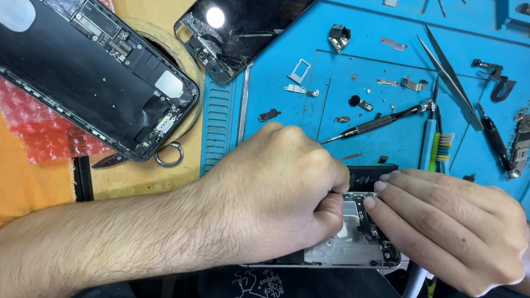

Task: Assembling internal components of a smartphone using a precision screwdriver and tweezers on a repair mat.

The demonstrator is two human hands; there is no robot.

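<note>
- I see my left hand (279, 196) curled into a loose fist over the open phone (346, 241), thumb and fingertips pinched tight at the phone's top edge; whatever sits in the pinch is too small for me to make out.
- My right hand (453, 230) lies flat, fingers straight and close together, fingertips (371, 201) pressing on the same top edge, nearly touching the left thumb.
- The open phone rests at the near edge of the blue mat (383, 138), partly under both hands: dull grey metal plates inside, a dark rim, and a black glossy block just past the fingertips.
- The mat looks rubbery, ribbed along its left border, with shallow moulded trays.
- A thin screwdriver (377, 125) with a knurled metal grip lies slanted on the mat, just beyond my left knuckles.
- Tweezers (449, 78), long and pointed, lie further right.
- Small brackets and screws are scattered across the mat.
- A second phone shell (83, 73), black and hollowed out, lies tilted at far left over pink bubble wrap (44, 135).
- A cracked screen (247, 24), glossy black, lies at the top.
</note>
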